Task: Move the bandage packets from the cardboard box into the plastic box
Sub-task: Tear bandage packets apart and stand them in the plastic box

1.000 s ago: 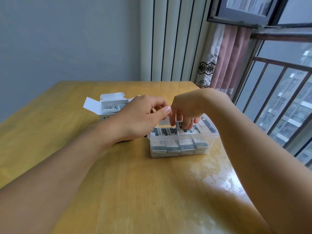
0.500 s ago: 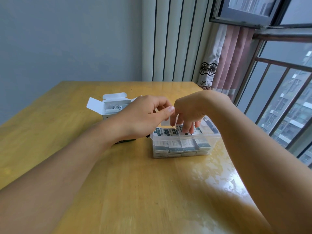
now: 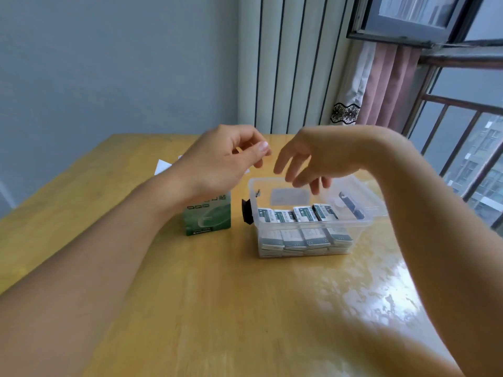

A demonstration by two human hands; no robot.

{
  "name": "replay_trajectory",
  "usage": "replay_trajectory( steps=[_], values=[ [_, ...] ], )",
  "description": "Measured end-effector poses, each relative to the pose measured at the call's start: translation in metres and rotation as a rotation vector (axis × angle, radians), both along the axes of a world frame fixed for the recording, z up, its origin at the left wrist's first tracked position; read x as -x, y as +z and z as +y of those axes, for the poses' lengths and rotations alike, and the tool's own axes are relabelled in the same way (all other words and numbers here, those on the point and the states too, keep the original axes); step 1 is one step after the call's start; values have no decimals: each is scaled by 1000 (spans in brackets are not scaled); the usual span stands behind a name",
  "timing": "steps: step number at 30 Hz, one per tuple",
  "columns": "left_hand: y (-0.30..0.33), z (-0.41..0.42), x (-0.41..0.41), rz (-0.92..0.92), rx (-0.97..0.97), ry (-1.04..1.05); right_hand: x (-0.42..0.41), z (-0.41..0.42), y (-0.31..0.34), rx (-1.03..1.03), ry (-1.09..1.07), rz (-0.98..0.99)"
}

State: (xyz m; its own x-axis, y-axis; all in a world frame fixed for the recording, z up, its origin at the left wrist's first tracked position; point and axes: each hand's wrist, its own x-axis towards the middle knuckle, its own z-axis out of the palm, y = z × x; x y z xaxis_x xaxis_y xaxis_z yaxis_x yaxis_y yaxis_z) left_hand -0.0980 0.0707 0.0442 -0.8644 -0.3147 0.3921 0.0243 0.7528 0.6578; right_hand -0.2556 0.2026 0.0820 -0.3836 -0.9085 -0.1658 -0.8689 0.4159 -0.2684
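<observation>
Both hands have lifted away from the plastic box (image 3: 353, 213), the right hand (image 3: 313, 161) with loose, empty fingers and the left hand (image 3: 226, 161) loosely curled, so the bandage packets (image 3: 296, 214) below them seem placed, while the cardboard box (image 3: 208, 216) waits under the left hand.

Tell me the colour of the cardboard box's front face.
Green and white, on the cardboard box in the head view, the only view.

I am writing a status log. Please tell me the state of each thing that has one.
Plastic box: lid off, rows of bandage packets inside.
Cardboard box: upright, flaps open.
Left hand: raised, fingers loosely curled, holds nothing.
Right hand: fingers relaxed, above the plastic box.
</observation>
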Motion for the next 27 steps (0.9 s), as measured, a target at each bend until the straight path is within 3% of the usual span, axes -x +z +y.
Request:
replay_trajectory(
  steps=[2, 5, 9, 14, 21, 27],
  values=[
    [6, -16, -6, 16, 28, 102, -12, -3, 4, 281, 84, 69],
    [12, -50, -24, -141, 187, 270, -42, -28, -8, 588, 192, 149],
    [17, -77, -43, -301, 237, 303, -66, -68, -28, 562, 208, 205],
    [19, -81, -48, -482, 287, 296, -68, -101, -30, 323, 181, 249],
    [19, -79, -46, -527, 327, 285, -59, -107, -35, 413, 194, 144],
    [17, -78, -45, -519, 290, 294, -45, -98, -35, 336, 207, 70]
  ],
)
